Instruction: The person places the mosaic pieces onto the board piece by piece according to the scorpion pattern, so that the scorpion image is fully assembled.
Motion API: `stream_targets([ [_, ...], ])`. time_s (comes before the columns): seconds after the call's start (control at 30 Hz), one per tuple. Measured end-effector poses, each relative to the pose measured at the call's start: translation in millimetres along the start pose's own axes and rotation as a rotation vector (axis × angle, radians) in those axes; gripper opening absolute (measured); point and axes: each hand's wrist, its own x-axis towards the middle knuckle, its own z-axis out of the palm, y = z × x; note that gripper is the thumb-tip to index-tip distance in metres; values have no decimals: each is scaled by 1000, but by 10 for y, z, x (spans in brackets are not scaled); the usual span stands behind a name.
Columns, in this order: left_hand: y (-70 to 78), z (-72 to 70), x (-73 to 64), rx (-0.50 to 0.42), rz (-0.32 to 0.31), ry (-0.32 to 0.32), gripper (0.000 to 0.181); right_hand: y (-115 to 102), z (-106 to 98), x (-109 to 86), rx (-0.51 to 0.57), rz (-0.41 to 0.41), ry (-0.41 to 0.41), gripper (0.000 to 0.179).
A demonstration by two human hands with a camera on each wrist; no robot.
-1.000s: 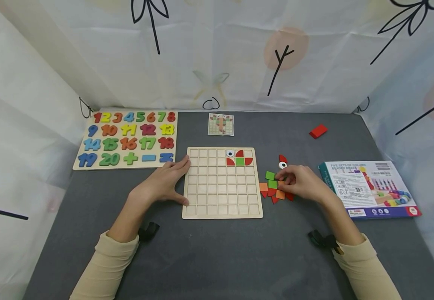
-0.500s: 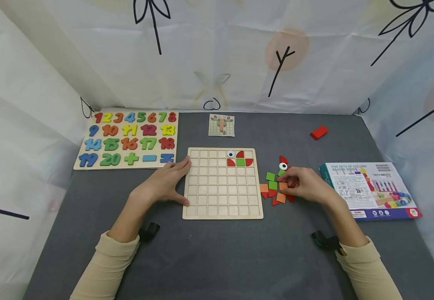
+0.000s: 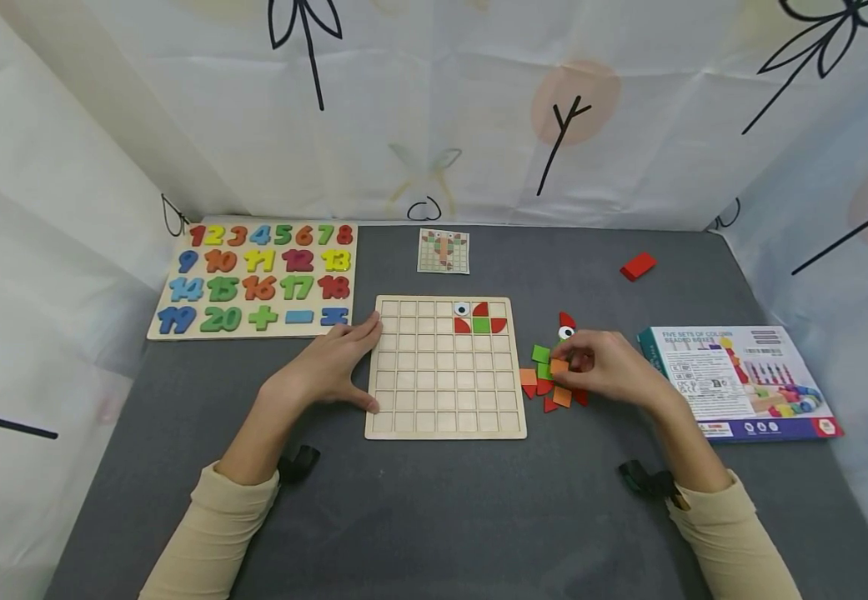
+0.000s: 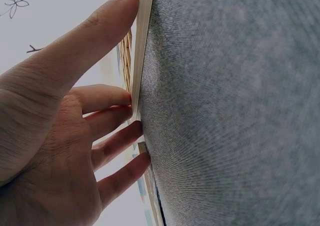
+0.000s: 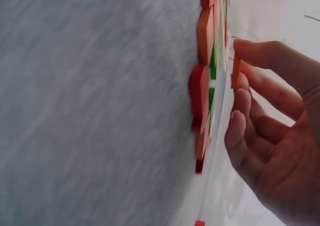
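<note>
Your bare right hand [image 3: 594, 364] partly hides the red, green and orange flat tiles [image 3: 544, 372]. The head view's bottom edge cuts off your 2 beige sleeves [image 3: 204, 533]. Fine print on the white, teal and purple cardboard box [image 3: 741, 375] is too small for you to read.

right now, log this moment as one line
left hand: touches left edge of board | right hand: pinches orange square, raised above loose pieces | placed pieces: board's upper right | picture card: beyond board
</note>
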Motion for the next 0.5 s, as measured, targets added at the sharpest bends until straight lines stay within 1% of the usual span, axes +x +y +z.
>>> stream_targets([
  [0.2, 6, -6, 0, 4, 1, 0, 134, -153, 73, 138, 57, -51, 22, 23],
  [0.33, 4, -7, 0, 2, 1, 4, 134, -265, 126, 290, 75, -58, 9, 26],
  [0.4, 0, -3, 0, 0, 2, 7, 134, -328, 142, 367, 73, -55, -3, 29],
  [0.5, -8, 4, -3, 0, 4, 10, 133, -422, 163, 479, 67, -71, -29, 28],
])
